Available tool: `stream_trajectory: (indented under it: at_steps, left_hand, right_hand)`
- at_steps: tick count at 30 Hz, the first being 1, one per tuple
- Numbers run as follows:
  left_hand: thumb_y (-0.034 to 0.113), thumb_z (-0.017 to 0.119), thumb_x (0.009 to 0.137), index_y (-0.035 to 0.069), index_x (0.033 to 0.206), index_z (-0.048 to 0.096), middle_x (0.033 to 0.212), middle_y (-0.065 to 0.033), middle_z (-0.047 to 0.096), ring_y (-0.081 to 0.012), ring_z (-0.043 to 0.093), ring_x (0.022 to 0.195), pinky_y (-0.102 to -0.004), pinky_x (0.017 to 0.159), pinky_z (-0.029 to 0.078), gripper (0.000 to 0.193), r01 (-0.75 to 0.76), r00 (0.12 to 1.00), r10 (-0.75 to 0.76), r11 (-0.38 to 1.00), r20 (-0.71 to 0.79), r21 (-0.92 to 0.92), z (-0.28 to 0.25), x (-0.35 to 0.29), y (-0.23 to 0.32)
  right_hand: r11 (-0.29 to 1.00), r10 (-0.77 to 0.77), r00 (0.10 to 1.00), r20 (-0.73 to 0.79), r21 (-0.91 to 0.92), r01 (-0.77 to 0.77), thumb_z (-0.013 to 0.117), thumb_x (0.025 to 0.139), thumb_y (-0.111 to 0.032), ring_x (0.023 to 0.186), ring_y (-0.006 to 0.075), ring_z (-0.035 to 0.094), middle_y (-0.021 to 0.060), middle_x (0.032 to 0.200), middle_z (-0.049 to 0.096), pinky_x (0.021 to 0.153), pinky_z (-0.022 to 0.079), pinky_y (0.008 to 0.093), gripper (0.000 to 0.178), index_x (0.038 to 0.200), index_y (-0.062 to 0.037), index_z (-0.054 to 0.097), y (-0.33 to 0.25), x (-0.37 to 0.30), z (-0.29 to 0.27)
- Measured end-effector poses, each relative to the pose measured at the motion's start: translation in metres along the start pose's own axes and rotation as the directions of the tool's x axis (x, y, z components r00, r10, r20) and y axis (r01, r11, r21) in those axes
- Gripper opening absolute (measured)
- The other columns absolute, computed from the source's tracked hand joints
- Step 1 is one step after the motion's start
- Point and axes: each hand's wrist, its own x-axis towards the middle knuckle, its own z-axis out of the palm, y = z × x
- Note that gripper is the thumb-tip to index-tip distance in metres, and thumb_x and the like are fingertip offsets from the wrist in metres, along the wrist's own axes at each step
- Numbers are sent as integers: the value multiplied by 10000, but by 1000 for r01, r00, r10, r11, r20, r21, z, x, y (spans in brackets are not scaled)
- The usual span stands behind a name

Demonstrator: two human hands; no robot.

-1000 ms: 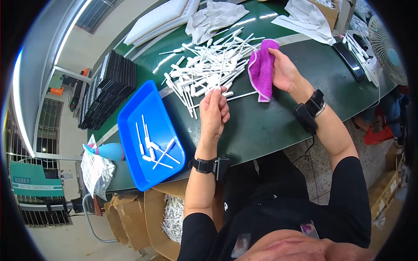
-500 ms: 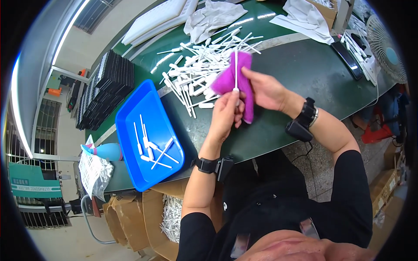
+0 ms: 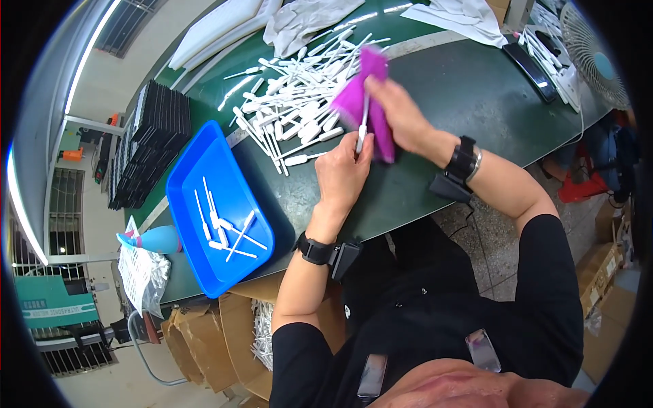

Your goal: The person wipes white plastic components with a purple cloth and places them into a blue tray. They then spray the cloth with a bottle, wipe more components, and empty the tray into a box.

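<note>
My left hand [image 3: 343,170] is closed round the thicker lower end of a white plastic stick [image 3: 362,131], which stands nearly upright in its grip. Around the stick's thin upper part lies a purple cloth [image 3: 352,102], pinched by my right hand [image 3: 401,115], which is slightly blurred. Just beyond both hands, a loose pile of similar white sticks [image 3: 311,129] covers part of the green table [image 3: 456,102]. To the left, a blue tray [image 3: 194,160] holds several of these sticks.
Stacked black trays [image 3: 153,143] stand at the far left, with a blue spray bottle [image 3: 158,240] nearer. White cloths [image 3: 309,24] lie along the back. At right are a dark phone [image 3: 530,73] and a fan [image 3: 597,62]. Below the table edge, a cardboard box [image 3: 235,340] contains more sticks.
My right hand's fingers, stretched out beside the cloth before, have closed on it around the stick. My left fist has turned, and the whole view has shifted slightly.
</note>
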Motion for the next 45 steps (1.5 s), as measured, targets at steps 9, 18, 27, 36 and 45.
stream_trajectory:
  at_steps: [9,18,27,36,45]
  left_hand:
    - [205,625,910,8,762,664,515,35,498,-96,459,442,-257,432,325,250,72,930,-287,754,-230,-652,-29,17,-19]
    - [322,526,972,7,813,627,587,51,478,-12,338,445,-186,415,201,367,239,888,-458,527,-35,-816,-45,8,-4]
    - [326,537,962,-15,835,654,531,6,483,-101,485,488,-266,430,360,382,269,562,-76,959,-824,95,-185,-23,-48]
    - [160,697,778,106,921,686,845,-74,611,-254,601,834,-357,674,495,154,-8,986,79,898,-144,440,-116,-27,-45]
    - [154,645,827,72,984,643,883,-80,618,-254,587,871,-346,723,492,177,-107,989,33,834,145,542,-78,-10,-59]
  right_hand:
    - [905,383,890,246,-293,-308,515,972,-292,865,56,552,-1,959,602,768,469,233,322,1159,-31,538,-27,-9,-1]
    - [786,617,588,523,-432,-442,571,935,-330,754,37,493,-19,848,577,654,427,221,359,1122,-23,589,-17,-19,6]
    - [860,401,898,183,-414,-300,562,928,-398,465,39,452,-51,635,527,404,365,199,332,898,-68,574,-45,-4,3]
    - [912,343,937,65,-264,-315,580,915,-425,436,41,445,-48,623,510,372,324,190,336,904,-90,556,-28,5,-9]
    - [959,245,969,-20,-139,-245,581,921,-409,473,40,452,-43,640,518,415,338,198,316,872,-97,561,-38,16,-25]
